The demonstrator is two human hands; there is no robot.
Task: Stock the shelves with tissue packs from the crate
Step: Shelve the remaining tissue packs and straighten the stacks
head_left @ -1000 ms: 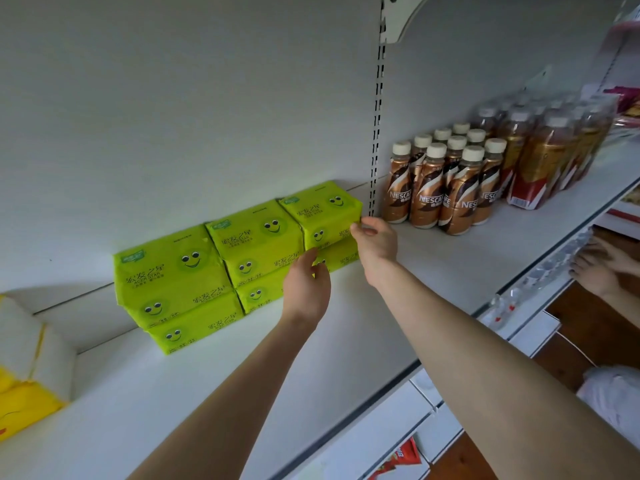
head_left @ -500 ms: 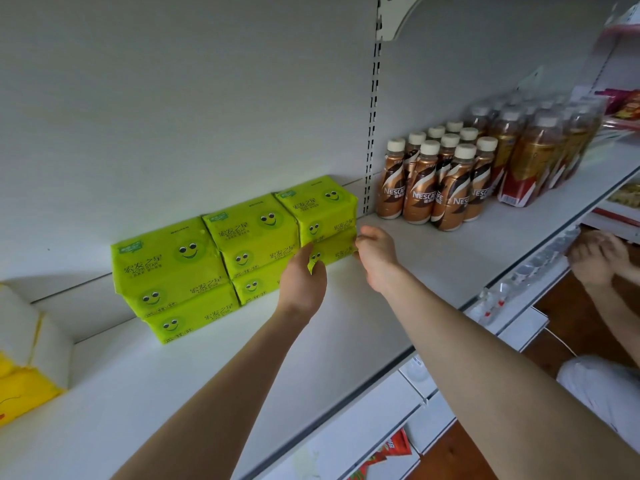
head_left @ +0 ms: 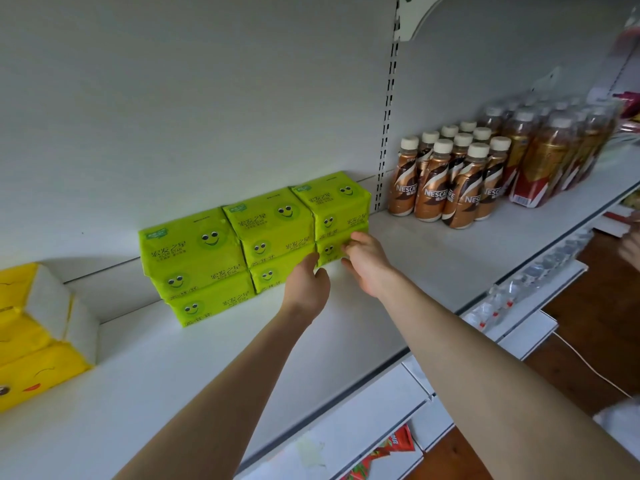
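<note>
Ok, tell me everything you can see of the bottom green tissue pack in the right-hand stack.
The bottom green tissue pack is a lime block in glossy plastic wrap, smiley face printed in front. It lies flat on the white shelf, a matching pack on top. The right hand touches its front; the left hand its lower-left corner.

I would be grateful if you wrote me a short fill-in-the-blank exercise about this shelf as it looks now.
1. The green tissue packs are stacked ___ layers high on the shelf.
2. The right hand touches the ___ pack of the rightmost stack.
3. The coffee bottles stand to the ___ of the green packs.
4. The packs at the far left are ___.
Missing words: two; bottom; right; yellow.
</note>
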